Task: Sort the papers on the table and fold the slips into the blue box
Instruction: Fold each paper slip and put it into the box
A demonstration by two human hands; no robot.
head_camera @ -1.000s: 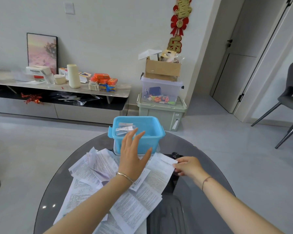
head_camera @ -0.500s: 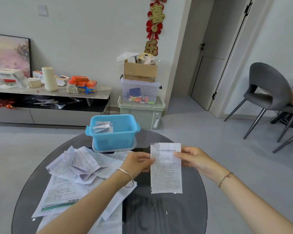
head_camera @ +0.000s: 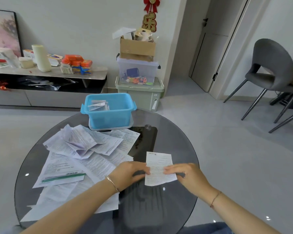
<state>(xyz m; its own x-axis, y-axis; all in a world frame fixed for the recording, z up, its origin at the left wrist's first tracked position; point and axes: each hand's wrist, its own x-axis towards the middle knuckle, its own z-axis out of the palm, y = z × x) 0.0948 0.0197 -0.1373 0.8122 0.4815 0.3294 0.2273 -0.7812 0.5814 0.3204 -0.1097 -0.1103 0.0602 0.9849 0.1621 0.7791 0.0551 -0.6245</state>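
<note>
Holding one slip [head_camera: 159, 164], you pinched its sides with your left hand [head_camera: 130, 174] and right hand [head_camera: 188, 178], blue box [head_camera: 108, 117] behind.

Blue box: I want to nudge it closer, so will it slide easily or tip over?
Probably slides easily: the blue box looks like thin plastic holding only a few slips, so likely light, and the glass table is smooth. Tipping seems unlikely; it is wider than tall.
</note>
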